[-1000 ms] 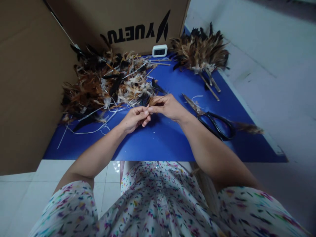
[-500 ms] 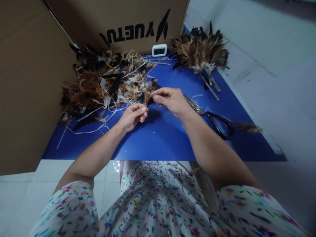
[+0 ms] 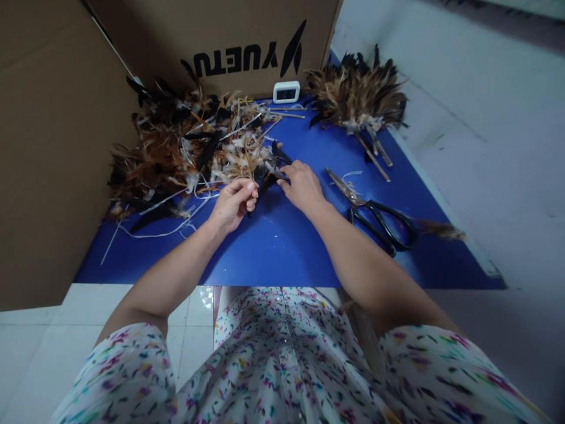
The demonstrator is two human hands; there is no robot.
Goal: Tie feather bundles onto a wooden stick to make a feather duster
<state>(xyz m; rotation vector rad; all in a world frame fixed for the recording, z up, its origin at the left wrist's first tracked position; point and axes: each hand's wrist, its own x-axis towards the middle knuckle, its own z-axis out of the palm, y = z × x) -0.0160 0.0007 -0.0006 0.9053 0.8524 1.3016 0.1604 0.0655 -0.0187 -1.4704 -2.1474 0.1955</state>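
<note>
My left hand (image 3: 236, 203) is closed in a pinch on a thin brown feather (image 3: 251, 167) that points up from the fingertips. My right hand (image 3: 301, 185) is at the near right edge of the feather pile, palm down. Its thumb and forefinger are a little apart, beside some dark feathers (image 3: 270, 176); whether they touch one is hard to make out. The large pile of brown, black and white feathers (image 3: 163, 159) spreads over the left of the blue table (image 3: 247, 256). Scissors with black handles (image 3: 357, 201) lie to the right of my right hand.
A feather duster bundle (image 3: 359, 97) with bare sticks lies at the back right. A small white digital device (image 3: 286, 92) stands before a cardboard box (image 3: 238, 29). White plastic strips (image 3: 152, 237) trail at the left. A brown feather tuft (image 3: 441, 228) lies near the right edge.
My right hand has left the left fingertips and moved slightly down and right, to the dark feathers. The scissors now show more fully. My left hand keeps its pinch, slightly further left.
</note>
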